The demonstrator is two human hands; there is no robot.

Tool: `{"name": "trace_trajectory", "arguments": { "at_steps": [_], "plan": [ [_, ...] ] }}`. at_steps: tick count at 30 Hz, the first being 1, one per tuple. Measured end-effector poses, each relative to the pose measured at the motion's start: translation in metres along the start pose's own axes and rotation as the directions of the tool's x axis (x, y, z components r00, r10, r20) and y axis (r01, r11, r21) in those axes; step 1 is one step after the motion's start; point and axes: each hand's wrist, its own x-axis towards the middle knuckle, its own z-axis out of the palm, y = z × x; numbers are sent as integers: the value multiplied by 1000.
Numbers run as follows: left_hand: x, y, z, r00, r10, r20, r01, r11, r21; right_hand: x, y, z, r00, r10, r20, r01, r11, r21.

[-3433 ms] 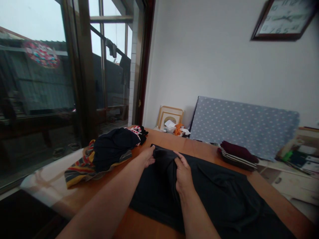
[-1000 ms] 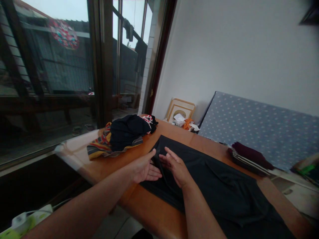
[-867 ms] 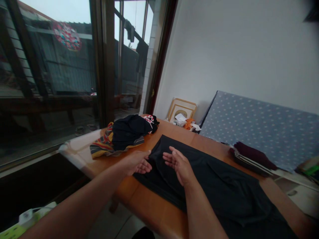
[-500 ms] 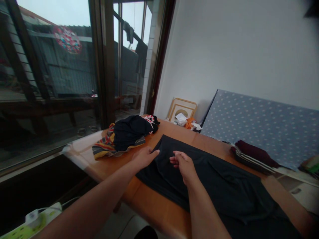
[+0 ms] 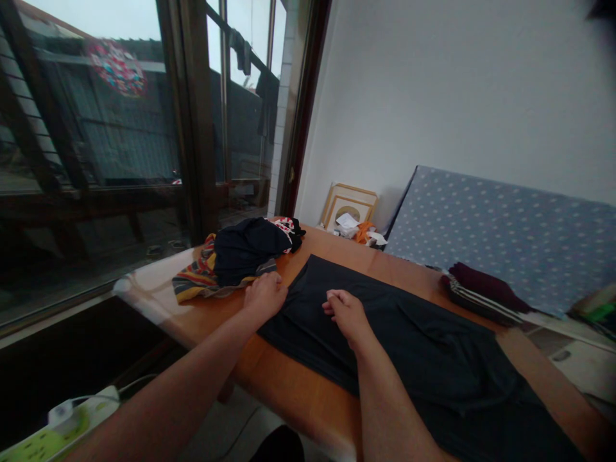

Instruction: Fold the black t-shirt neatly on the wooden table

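Observation:
A dark, smooth cloth garment (image 5: 409, 346) lies spread lengthwise over the wooden table, with creases across it. At its left edge my left hand (image 5: 266, 296) is closed, thumb and fingers pinching the cloth, from which small folds run. My right hand (image 5: 347, 314) is over the garment's left part, its fingers curled in and the fingertips drawn together. No cloth shows raised between them. Just beyond my left hand is a heap of clothes (image 5: 250, 247), navy on top of a striped piece, with red-and-white cloth at its far end.
The wooden table (image 5: 298, 398) stands beside a glass door (image 5: 120, 128). A folded maroon and dark stack (image 5: 484, 295) lies at the right back. Behind are a blue dotted panel (image 5: 491, 218) and frames (image 5: 349, 199) against the wall. A power strip (image 5: 72, 423) sits low at left.
My left hand has moved left and down to the garment's edge and closed there. My right hand's fingers have curled in tighter, almost in place. The view has shifted slightly.

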Motion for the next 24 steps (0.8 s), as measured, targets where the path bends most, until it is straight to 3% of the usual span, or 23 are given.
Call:
{"name": "trace_trajectory", "arguments": {
  "at_steps": [4, 6, 14, 18, 24],
  "plan": [
    [-16, 16, 5, 959, 268, 97, -280, 946, 162, 7, 13, 1, 997, -19, 74, 30, 987, -157],
    [-24, 18, 10, 939, 310, 148, -336, 918, 211, 11, 20, 2, 995, -49, 85, 66, 977, -204],
    [-29, 12, 24, 940, 331, 79, -338, 877, 342, 6, 18, 3, 977, -212, -15, 197, 931, -307],
    [-28, 12, 25, 934, 350, 74, -353, 866, 354, -4, -7, 3, 946, -296, -130, 226, 893, -389],
    [-22, 11, 25, 929, 351, 118, -369, 850, 377, -16, -42, -18, 940, -336, -65, 269, 842, -467]
  ]
}}
